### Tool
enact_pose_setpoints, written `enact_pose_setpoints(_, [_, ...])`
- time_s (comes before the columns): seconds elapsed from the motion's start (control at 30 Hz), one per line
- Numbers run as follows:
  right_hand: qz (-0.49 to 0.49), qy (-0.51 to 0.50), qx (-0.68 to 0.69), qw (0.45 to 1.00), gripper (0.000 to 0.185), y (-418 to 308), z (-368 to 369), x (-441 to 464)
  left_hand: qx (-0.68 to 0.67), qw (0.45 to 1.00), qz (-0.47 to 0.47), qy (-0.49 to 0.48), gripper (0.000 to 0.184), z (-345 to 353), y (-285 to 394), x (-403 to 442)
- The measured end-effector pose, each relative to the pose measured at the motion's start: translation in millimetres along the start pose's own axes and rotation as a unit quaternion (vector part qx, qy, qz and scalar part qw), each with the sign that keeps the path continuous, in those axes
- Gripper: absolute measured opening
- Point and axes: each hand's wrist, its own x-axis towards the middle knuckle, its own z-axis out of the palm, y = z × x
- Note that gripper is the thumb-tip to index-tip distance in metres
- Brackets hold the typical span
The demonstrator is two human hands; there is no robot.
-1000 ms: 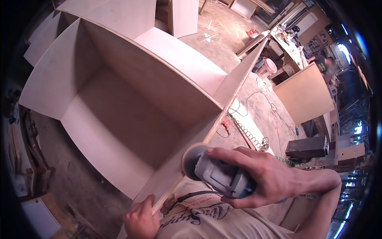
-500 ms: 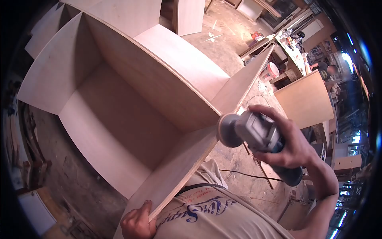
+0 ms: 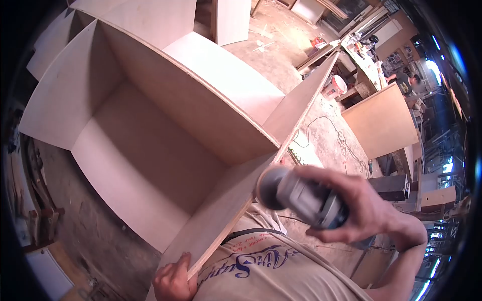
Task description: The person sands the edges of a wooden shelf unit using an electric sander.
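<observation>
A plywood cabinet carcass [image 3: 155, 145] with open compartments fills the left and middle of the head view. At its lower corner, my left hand [image 3: 174, 281] is closed around the edge of the end panel [image 3: 216, 215]. My right hand [image 3: 359, 205] grips an angle grinder [image 3: 309, 198] with a round sanding disc [image 3: 271, 188], blurred by motion. The disc is at the panel's front edge, just below the corner where a divider [image 3: 196, 90] meets it. Whether the disc presses on the wood is hard to make out.
A bucket [image 3: 335, 87] and a curved wooden panel [image 3: 384, 123] stand beyond the cabinet on the right. A cord [image 3: 344, 143] lies across the floor. Farther back are a cluttered workbench [image 3: 364, 62] and another person [image 3: 403, 83].
My right hand has brought the grinder down and left along the panel edge, away from the divider corner. My left hand keeps its hold. The view has shifted slightly.
</observation>
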Motion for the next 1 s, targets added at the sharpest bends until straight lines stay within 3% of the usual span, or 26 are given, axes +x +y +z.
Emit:
enact_pose_setpoints(0.13, [-0.019, -0.017, -0.020, 0.999, 0.089, -2.3, 7.0, 0.2, 0.000, 1.000, -0.006, 0.005, 0.049, 1.2, 2.0, -0.8])
enact_pose_setpoints(0.27, [0.023, 0.046, -0.073, 0.996, 0.089, 20.9, -18.4, 8.8, -0.012, 0.999, 0.034, 0.029, 0.035, 1.7, -3.2, 4.8])
enact_pose_setpoints(0.37, [0.063, 0.123, -0.062, 0.988, 0.085, 39.7, -34.3, 17.3, -0.022, 1.000, -0.010, 0.011, 0.047, 1.2, 3.0, -1.4])
enact_pose_setpoints(0.47, [0.046, 0.198, -0.111, 0.973, 0.080, 62.9, -56.8, 18.4, -0.019, 1.000, -0.001, 0.001, 0.046, -1.1, 3.5, 1.3])
enact_pose_setpoints(0.53, [0.057, 0.233, -0.136, 0.961, 0.081, 70.4, -60.7, 11.1, -0.025, 0.997, 0.049, 0.048, 0.038, 5.5, -0.4, 6.2])
enact_pose_setpoints(0.67, [0.048, 0.174, -0.076, 0.981, 0.084, 45.2, -38.5, 6.6, -0.017, 0.994, 0.076, 0.080, 0.037, 9.8, -7.4, 7.2])
enact_pose_setpoints(0.8, [0.025, 0.083, -0.059, 0.994, 0.085, 22.4, -23.7, 8.9, -0.012, 1.000, 0.004, 0.003, 0.045, -2.7, 0.3, 2.9])
enact_pose_setpoints(0.93, [0.072, 0.091, -0.044, 0.992, 0.084, 31.9, -35.5, 12.2, -0.011, 1.000, -0.009, -0.005, 0.045, -0.6, -1.4, -0.3])
enact_pose_setpoints(1.0, [0.049, 0.156, -0.044, 0.986, 0.082, 49.8, -40.9, 20.1, -0.013, 1.000, -0.014, -0.020, 0.045, -3.5, -2.6, 1.5])
